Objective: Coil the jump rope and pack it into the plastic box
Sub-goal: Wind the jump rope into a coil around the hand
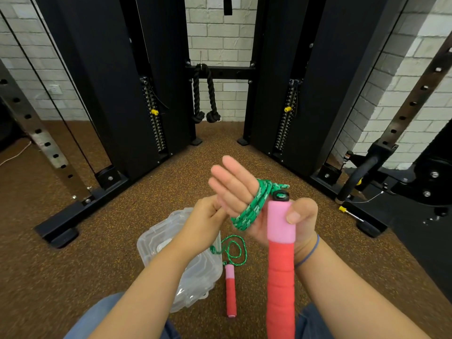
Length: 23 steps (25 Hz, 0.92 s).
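The green jump rope [252, 209] is wound in several turns around the palm of my right hand [234, 192], whose fingers stand straight up. My right thumb pins one pink-and-red handle [281, 260] against that hand, the handle pointing down toward me. My left hand [205, 223] pinches the rope just left of the coil. A loose length of rope [232, 250] hangs to the floor, ending at the second handle [230, 289], which lies on the floor beside the clear plastic box [156, 243].
I am over a brown speckled rubber floor [122, 216]. Black cable-machine columns [110, 94] stand on both sides ahead, with a black rope attachment [204, 94] hanging between them. Rack feet [58, 231] lie at left and right. My knees [107, 311] are at the bottom.
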{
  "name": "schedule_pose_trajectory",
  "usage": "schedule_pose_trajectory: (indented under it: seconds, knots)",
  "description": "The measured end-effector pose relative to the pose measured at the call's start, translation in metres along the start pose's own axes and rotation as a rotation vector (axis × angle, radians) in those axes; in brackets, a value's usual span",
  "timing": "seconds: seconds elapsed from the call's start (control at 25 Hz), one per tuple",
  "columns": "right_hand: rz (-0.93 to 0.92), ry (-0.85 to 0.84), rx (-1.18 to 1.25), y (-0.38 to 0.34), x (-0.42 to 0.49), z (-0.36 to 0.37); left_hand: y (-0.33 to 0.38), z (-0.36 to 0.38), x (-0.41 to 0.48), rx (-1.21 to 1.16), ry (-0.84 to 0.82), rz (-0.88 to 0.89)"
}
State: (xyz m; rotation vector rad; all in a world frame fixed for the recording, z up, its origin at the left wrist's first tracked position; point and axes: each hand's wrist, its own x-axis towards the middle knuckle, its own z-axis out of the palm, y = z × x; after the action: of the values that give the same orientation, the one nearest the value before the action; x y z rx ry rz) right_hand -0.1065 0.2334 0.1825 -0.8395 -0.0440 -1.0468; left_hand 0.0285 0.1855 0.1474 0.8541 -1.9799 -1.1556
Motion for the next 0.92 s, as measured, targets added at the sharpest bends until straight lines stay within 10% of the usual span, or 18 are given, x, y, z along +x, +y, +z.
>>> schedule_pose_trajectory:
  seconds: [0.92]
  knots:
    - [-0.398,0.540,-0.102,-0.059,-0.046,-0.075,0.019,-0.009,-0.010,-0.099,-0.450,-0.311]
